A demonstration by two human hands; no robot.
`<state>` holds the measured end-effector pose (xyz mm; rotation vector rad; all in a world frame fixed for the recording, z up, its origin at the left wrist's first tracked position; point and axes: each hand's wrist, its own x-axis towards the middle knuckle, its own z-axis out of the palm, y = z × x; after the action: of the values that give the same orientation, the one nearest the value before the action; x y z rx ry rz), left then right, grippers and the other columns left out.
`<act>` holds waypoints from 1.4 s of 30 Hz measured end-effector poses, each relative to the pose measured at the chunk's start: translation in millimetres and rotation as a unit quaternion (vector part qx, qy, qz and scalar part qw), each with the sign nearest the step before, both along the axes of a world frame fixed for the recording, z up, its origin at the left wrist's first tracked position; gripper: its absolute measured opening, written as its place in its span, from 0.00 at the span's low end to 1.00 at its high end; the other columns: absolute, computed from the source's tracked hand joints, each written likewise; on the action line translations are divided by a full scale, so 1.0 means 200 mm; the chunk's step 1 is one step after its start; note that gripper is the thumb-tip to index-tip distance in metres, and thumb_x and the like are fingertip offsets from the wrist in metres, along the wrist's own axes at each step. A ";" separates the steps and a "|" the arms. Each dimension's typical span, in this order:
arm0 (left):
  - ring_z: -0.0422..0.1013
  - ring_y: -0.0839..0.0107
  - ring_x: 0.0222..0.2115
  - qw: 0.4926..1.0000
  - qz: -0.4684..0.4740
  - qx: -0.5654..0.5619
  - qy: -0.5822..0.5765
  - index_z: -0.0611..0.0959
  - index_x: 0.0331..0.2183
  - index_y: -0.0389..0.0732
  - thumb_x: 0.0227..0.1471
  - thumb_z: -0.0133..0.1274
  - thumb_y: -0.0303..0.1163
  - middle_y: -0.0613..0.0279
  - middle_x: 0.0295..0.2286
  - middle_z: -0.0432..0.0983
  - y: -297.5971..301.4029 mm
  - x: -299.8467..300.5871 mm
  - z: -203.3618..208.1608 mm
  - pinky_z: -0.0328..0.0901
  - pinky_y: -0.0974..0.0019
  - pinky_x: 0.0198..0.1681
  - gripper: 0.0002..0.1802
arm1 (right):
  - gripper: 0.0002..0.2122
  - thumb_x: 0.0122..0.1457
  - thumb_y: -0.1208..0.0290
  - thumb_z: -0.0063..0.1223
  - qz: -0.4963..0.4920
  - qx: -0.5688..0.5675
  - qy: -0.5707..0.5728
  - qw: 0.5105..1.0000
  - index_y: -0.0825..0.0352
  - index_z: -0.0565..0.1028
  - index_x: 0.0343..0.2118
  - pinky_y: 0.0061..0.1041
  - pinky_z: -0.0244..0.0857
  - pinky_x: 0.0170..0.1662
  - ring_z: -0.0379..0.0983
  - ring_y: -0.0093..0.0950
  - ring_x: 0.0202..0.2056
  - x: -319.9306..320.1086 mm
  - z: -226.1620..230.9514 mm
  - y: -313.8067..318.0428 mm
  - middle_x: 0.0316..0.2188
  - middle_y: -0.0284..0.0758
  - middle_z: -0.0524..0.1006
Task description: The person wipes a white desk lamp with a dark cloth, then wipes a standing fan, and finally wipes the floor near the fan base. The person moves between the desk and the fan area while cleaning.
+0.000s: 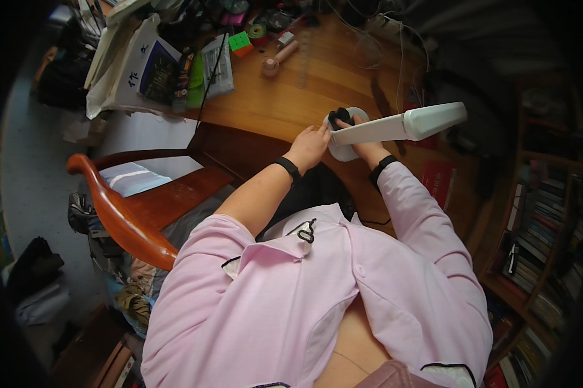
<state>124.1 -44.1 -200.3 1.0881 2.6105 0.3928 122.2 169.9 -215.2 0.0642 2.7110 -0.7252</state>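
A white desk lamp (pixel 382 129) with a long flat arm and a round white base (pixel 341 152) is in front of me at the desk's near edge. Its arm slants to the right, ending in a wider pale head. My left hand (pixel 309 147) grips the lamp's left side close to the base, fingers together. Partly hidden behind the lamp arm, my right hand (pixel 369 149) has its fingers curled round the far side. Between the fingertips of both hands sits a rounded black part (pixel 341 116); what it is I cannot make out.
On the wooden desk (pixel 259 97) lie a pink handheld fan (pixel 278 59), a puzzle cube (pixel 240 44), a tape roll (pixel 258 32) and loose white cables (pixel 401 39). Books and papers pile at the far left. A wooden chair (pixel 136 207) stands left, a bookshelf (pixel 544 226) right.
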 end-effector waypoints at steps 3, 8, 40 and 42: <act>0.71 0.56 0.49 1.000 0.004 0.000 -0.007 0.69 0.54 0.32 0.50 0.44 0.21 0.45 0.61 0.58 0.00 -0.01 0.01 0.57 0.56 0.62 0.27 | 0.26 0.61 0.46 0.48 0.048 0.165 0.109 0.979 0.66 0.74 0.49 0.41 0.61 0.54 0.67 0.49 0.52 -0.03 0.01 -0.01 0.46 0.46 0.74; 0.73 0.54 0.46 1.000 0.004 -0.008 -0.010 0.69 0.55 0.33 0.50 0.44 0.20 0.45 0.61 0.57 0.00 -0.01 0.01 0.59 0.56 0.60 0.27 | 0.21 0.60 0.63 0.48 0.035 0.215 0.129 0.967 0.39 0.71 0.57 0.43 0.62 0.54 0.66 0.46 0.52 -0.04 -0.03 -0.06 0.52 0.43 0.67; 0.72 0.64 0.41 0.870 0.221 0.126 -0.422 0.70 0.53 0.43 0.59 0.49 0.44 0.54 0.49 0.71 -0.08 -0.01 0.03 0.68 0.60 0.41 0.24 | 0.21 0.51 0.79 0.56 0.018 -0.240 0.030 0.970 0.63 0.74 0.51 0.36 0.70 0.46 0.74 0.43 0.44 0.47 0.26 -0.15 0.44 0.45 0.75; 0.71 0.67 0.37 0.742 0.282 0.203 -0.573 0.71 0.51 0.44 0.59 0.48 0.51 0.56 0.43 0.72 -0.08 0.02 0.04 0.66 0.64 0.37 0.26 | 0.19 0.52 0.78 0.57 -0.057 -0.417 -0.052 0.905 0.66 0.74 0.50 0.32 0.70 0.46 0.75 0.40 0.44 0.45 0.22 -0.19 0.45 0.46 0.76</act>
<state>127.6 -60.0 -192.8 -0.0583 1.6102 1.3039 213.1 131.6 -170.4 0.0515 2.0907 -1.7839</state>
